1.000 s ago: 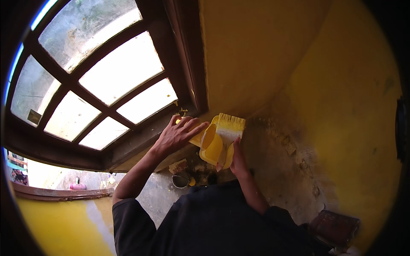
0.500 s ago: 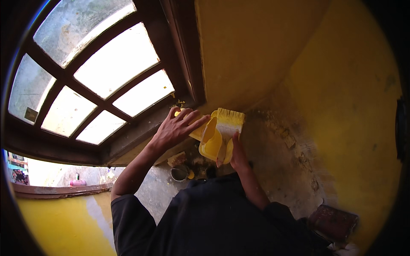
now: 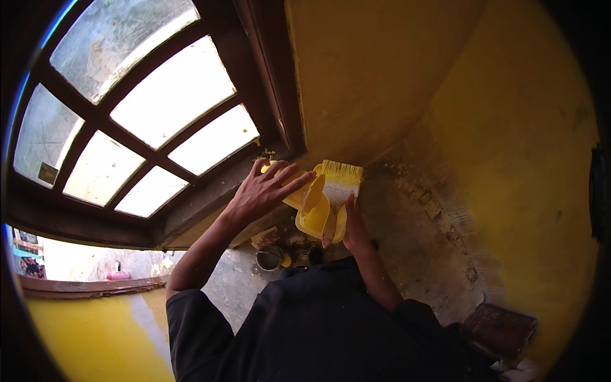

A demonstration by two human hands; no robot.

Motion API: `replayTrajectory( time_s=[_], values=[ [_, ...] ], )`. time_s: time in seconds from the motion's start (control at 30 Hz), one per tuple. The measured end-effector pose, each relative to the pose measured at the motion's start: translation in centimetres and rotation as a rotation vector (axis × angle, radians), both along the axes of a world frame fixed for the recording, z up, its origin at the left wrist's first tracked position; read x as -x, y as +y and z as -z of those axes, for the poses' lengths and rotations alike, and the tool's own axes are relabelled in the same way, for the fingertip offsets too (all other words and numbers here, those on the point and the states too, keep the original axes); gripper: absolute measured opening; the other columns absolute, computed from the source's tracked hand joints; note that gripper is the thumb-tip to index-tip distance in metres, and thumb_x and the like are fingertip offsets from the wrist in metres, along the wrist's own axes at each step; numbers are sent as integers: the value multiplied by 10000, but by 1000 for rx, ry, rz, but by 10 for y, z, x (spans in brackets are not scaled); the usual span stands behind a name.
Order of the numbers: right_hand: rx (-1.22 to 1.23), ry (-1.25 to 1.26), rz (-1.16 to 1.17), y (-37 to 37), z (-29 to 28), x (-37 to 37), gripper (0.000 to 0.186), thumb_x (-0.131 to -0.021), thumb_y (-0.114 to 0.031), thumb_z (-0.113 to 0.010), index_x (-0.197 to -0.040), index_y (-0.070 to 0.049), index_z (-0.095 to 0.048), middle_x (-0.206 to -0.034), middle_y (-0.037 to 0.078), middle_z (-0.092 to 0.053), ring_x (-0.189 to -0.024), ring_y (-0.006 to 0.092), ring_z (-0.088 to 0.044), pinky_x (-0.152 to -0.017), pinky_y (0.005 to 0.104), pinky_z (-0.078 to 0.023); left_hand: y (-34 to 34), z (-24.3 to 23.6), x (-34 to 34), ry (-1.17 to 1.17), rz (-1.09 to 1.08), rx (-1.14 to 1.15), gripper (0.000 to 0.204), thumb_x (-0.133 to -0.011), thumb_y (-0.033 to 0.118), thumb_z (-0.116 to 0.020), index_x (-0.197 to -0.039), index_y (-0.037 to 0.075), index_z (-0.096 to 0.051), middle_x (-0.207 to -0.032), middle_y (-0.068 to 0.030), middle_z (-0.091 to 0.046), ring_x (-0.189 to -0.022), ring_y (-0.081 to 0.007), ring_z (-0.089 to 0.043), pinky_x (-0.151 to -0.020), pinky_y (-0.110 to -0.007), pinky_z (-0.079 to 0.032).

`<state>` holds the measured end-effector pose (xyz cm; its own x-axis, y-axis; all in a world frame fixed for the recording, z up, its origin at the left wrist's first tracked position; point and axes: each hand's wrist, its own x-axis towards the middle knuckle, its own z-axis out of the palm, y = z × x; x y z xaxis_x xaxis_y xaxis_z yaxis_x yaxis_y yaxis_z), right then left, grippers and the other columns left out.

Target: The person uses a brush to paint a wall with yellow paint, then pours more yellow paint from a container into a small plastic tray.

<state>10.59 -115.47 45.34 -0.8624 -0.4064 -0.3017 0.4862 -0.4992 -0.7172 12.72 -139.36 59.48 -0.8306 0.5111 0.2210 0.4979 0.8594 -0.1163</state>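
Observation:
Fingers spread and bent, my left hand [image 3: 262, 191] grips a yellow paint container [image 3: 312, 193], tipped so that its mouth faces the tub beside it. Close under that mouth is a yellow tub [image 3: 309, 223], held at its right side by my right hand [image 3: 356, 230]. A wide paintbrush [image 3: 339, 184] lies across the tub with its yellow-coated bristles pointing away from me and its handle toward me. My right thumb rests against the brush. The other fingers of my right hand are hidden behind the tub, and whether paint is flowing cannot be made out.
A brown-framed window [image 3: 153, 153] with several panes fills the left, above a dark sill. Yellow walls [image 3: 528, 159] rise ahead and on the right. A grey bucket [image 3: 270, 258] stands on the stained floor. At the lower right is a dark red container [image 3: 499, 330].

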Motion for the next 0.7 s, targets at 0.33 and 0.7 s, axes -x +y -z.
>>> replayTrajectory(
  time_s=[0.33,0.7],
  values=[
    [-3,-35,-29,-3,8,0,656,-1001,-520,-420,-1456,-59,-312,-1409,102,-466,-1291,226,-473,-1061,392,-409,-5,9,-2,-111,-26,-191,918,-687,239,-802,-1487,251,-352,-1322,-27,-529,-1223,-211,-497,-1002,-436,-350],
    [45,-8,-61,-6,8,0,649,-1000,-524,-420,-1441,-52,-357,-1398,87,-493,-1270,204,-496,-1050,370,-419,-9,41,-13,-256,-181,-669,899,-644,224,-837,-1423,114,-402,-1288,-113,-552,-1192,-285,-530,-974,-404,-387]
  ],
)
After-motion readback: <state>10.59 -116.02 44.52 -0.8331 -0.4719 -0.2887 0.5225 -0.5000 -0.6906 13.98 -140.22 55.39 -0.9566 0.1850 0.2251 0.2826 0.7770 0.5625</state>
